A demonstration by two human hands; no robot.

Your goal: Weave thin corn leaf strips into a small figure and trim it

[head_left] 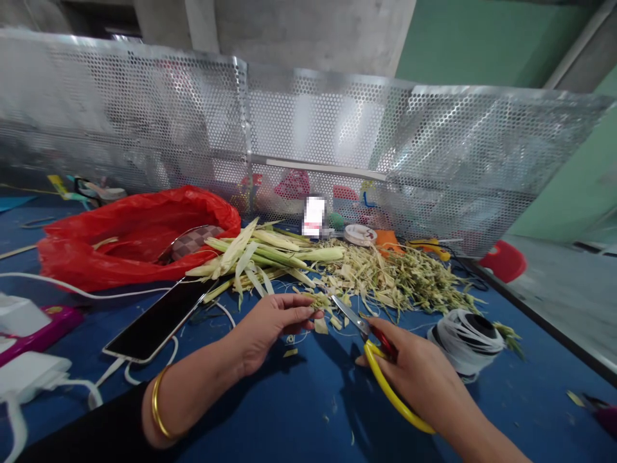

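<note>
My left hand (277, 325) pinches a small pale-green plant piece (318, 301) between thumb and fingers, near the middle of the blue table (308, 411). Scissors (357, 318) with yellow and red handles are in my right hand (409, 360), their blades pointing up and left towards the plant piece. Beyond my left hand lies a bundle of long green and cream husks (270, 251). A heap of trimmed plant pieces (414, 276) spreads to the right of the bundle. Small cuttings lie below my left fingertips.
Left of the husks is an open red plastic bag (130, 235). A phone (164, 321) with a white cable, white chargers (36, 376) and a purple item (53, 321) lie at left. On the right stands a spool of white string (465, 344). A perforated metal screen (313, 128) runs behind.
</note>
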